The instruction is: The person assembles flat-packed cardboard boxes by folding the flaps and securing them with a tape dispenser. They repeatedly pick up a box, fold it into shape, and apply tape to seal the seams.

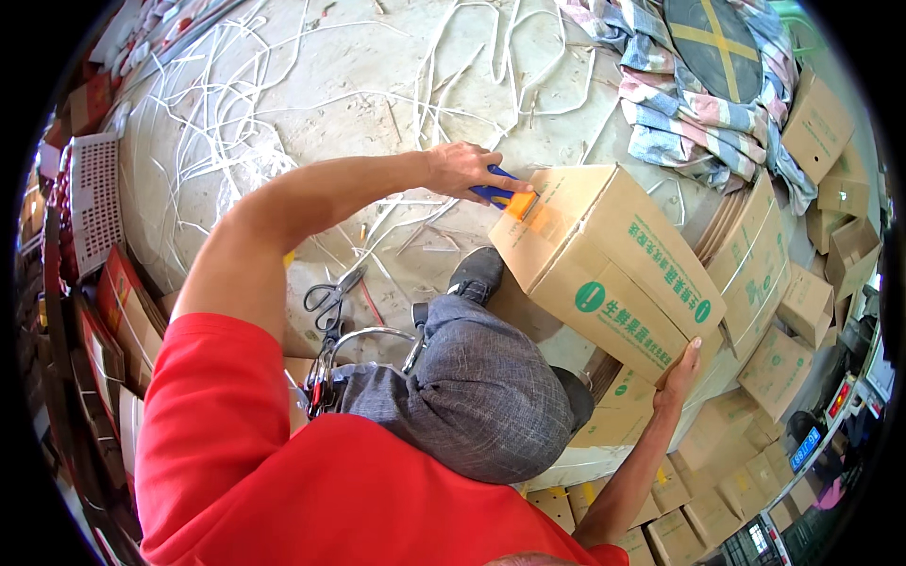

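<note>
A brown cardboard box (604,255) with green print is tilted in front of me, to the right of my raised knee. My left hand (461,170) grips a blue tape dispenser (497,189), its orange part against the box's left end face. A strip of yellowish clear tape (545,224) shows there, next to the dispenser. My right hand (679,375) holds the box by its lower right corner, fingers pressed on the carton. Black-handled scissors (332,300) lie left of my shoe, near a metal hoop (373,332).
White strapping (226,94) lies tangled over the floor. Flattened cartons (755,255) stand bundled at the right, with several boxes (774,368) beyond. A striped cloth (675,123) lies around a dark round lid (715,47). A white plastic basket (96,203) stands at the left.
</note>
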{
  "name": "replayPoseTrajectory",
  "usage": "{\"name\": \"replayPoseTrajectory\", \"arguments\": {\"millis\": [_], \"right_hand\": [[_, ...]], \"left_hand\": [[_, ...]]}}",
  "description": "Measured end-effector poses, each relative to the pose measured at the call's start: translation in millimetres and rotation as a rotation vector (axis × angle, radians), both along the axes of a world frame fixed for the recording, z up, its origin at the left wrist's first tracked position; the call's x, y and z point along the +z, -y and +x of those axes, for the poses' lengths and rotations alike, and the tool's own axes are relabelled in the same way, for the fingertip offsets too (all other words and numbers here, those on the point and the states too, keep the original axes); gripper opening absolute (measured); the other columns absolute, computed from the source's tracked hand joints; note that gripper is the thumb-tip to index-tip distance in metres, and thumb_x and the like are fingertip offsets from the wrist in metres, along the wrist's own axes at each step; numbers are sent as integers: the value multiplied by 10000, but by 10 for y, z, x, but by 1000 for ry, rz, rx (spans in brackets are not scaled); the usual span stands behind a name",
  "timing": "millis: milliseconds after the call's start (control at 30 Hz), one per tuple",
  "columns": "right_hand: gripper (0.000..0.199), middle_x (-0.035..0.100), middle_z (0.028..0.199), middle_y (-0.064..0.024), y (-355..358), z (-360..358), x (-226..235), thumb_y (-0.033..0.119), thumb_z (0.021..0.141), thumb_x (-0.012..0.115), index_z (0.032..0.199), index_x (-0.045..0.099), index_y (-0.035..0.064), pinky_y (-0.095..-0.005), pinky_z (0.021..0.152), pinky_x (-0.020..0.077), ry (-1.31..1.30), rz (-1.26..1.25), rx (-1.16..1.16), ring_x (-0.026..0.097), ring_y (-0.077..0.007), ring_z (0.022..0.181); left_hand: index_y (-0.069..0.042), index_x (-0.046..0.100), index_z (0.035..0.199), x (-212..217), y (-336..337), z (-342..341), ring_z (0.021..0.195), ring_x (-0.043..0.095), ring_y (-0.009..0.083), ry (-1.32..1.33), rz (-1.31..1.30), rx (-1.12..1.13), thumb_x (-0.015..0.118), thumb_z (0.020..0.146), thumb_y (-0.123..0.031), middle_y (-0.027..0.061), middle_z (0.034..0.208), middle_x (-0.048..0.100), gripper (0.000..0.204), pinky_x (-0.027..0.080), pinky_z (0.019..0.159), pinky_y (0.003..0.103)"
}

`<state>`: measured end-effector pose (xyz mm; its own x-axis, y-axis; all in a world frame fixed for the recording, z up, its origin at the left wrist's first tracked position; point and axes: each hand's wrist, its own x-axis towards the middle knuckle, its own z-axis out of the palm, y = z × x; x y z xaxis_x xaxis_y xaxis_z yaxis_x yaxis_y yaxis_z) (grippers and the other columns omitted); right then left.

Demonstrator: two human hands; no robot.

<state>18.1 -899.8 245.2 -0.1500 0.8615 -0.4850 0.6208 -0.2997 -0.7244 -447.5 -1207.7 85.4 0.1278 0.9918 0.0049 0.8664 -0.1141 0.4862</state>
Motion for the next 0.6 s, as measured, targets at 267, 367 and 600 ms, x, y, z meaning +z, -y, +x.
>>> {"name": "replayPoseTrajectory", "arguments": {"millis": [267, 367, 600], "right_hand": [[651, 667, 1343, -128, 94, -121, 54, 546, 1087, 506, 1424, 571, -7, -372, 982, 547, 11, 32, -27, 664, -239, 1173], [663, 656, 1345, -132, 80, -153, 138, 548, 1083, 517, 1428, 566, -16, -372, 1006, 527, -3, -6, 15, 638, -240, 1201], [719, 628, 1377, -147, -116, -209, -43, 560, 1067, 542, 1477, 526, -30, -383, 1056, 480, -5, 169, 174, 579, -249, 1270]], "left_hand": [[-192, 708, 1272, 1298, -769, 429, 1047, 739, 326, -434, -467, -231, 689, 936, -229, 96, 1166, 758, 338, 615, 750, 519], [-201, 723, 1283, 1349, -937, 630, 1122, 722, 320, -555, -580, -233, 675, 953, -268, 54, 1246, 753, 341, 603, 833, 610], [-180, 798, 1150, 322, -549, 870, 1142, 708, 310, -509, -744, -13, 711, 924, -252, 61, 1207, 756, 253, 582, 867, 551]]}}
